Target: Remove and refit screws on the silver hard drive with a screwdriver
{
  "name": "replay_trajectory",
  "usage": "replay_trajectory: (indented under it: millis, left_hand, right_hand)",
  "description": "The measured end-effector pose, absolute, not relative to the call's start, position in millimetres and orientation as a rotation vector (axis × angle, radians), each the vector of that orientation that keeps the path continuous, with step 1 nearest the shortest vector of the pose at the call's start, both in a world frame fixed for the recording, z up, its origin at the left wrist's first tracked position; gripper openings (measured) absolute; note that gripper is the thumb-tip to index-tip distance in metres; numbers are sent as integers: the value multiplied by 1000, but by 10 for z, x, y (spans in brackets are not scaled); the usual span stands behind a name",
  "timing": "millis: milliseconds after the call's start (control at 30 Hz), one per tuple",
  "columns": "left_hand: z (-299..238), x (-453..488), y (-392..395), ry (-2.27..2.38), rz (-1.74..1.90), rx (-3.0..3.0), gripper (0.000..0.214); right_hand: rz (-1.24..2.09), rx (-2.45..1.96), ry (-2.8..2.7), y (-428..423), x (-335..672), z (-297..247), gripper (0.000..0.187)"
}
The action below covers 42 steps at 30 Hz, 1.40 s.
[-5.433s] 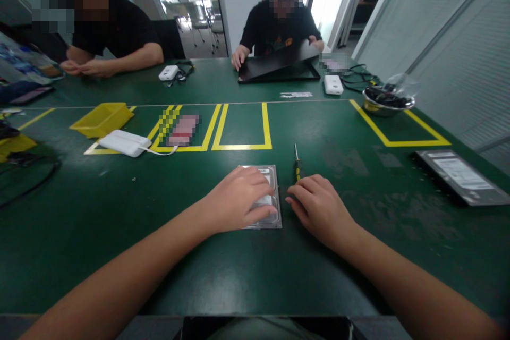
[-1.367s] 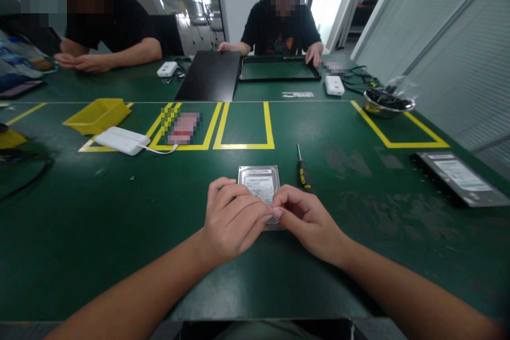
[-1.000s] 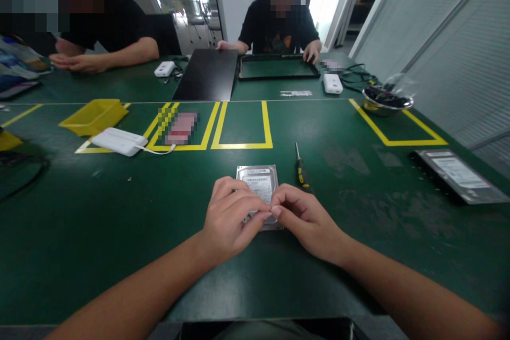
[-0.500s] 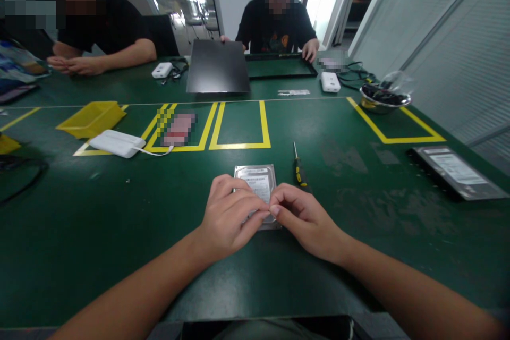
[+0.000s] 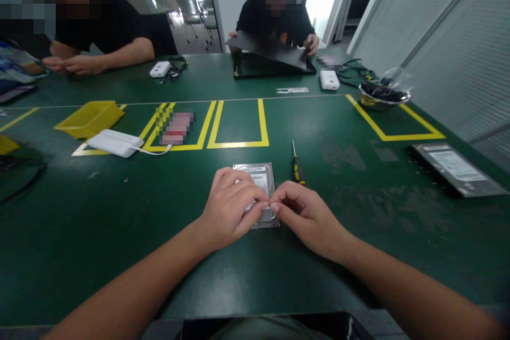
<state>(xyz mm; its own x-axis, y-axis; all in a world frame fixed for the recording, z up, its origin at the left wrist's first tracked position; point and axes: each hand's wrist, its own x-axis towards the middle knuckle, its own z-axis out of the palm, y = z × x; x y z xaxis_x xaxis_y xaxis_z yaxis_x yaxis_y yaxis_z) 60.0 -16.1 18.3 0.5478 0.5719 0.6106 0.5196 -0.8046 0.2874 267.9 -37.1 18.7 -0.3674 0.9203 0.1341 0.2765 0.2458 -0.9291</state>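
Observation:
A silver hard drive (image 5: 268,219) with a white label lies flat on the green table, partly covered by both hands. Over its left side is my left hand (image 5: 235,204), thumb and fingertips pinched together. My right hand (image 5: 300,218) meets it at the drive's lower right, also in a pinch. The two sets of fingertips touch or almost touch; whatever they hold is too small or hidden to make out. Just beyond my right hand lies a screwdriver (image 5: 297,169) with a black and yellow handle, its tip pointing away from me.
A larger drive (image 5: 458,170) lies at the right, near a metal bowl (image 5: 384,100) of dark items. Left are a yellow bin (image 5: 91,118) and a white power bank (image 5: 115,143) cabled to a phone (image 5: 178,128). Across the table, a person handles a dark panel (image 5: 271,49) over a black frame (image 5: 249,73).
My hands keep nearly the same pinch over the hard drive. Across the table, the person has brought the dark panel from beside the black frame to over it, tilted.

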Motion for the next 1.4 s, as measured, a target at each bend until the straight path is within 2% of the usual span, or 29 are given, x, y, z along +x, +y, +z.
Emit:
replay_trajectory:
  millis: [567,867,1167,1400]
  left_hand:
    - [158,636,-129,897,862,2465,12]
    - [160,627,-149,871,952,2606,7]
    - [181,624,-165,903,825,2640,14]
    - [140,626,-186,907,878,2581,11]
  right_hand:
    - [1056,-1087,-1833,-365,2674,137,12]
    - [969,-1048,-1920,-365,2649,114,13]
    - [744,-990,-2127,-411,2644,87,12]
    - [771,-980,-2137,-425,2641,104,15]
